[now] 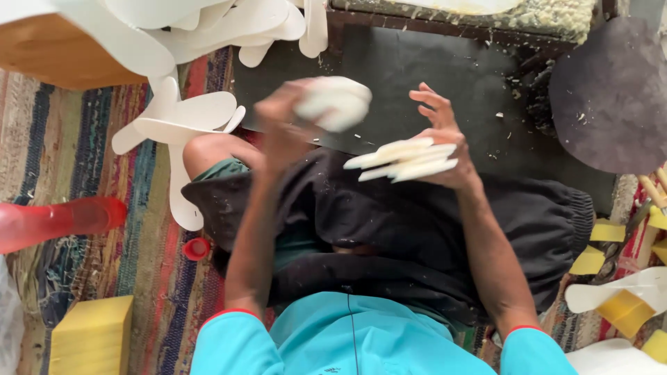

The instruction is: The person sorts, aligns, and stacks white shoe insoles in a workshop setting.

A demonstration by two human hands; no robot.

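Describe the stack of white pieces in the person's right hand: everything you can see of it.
The stack of white pieces is several thin, flat, elongated cutouts with rounded ends, looking like foam or card. They lie fanned and roughly level, ends pointing toward the left hand. The right hand holds them from the far side, fingers spread above. They hang over the dark cloth on the lap, apart from it.

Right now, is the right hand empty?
No: the right hand holds a fanned stack of flat white cutouts, while the left hand holds a blurred white piece.
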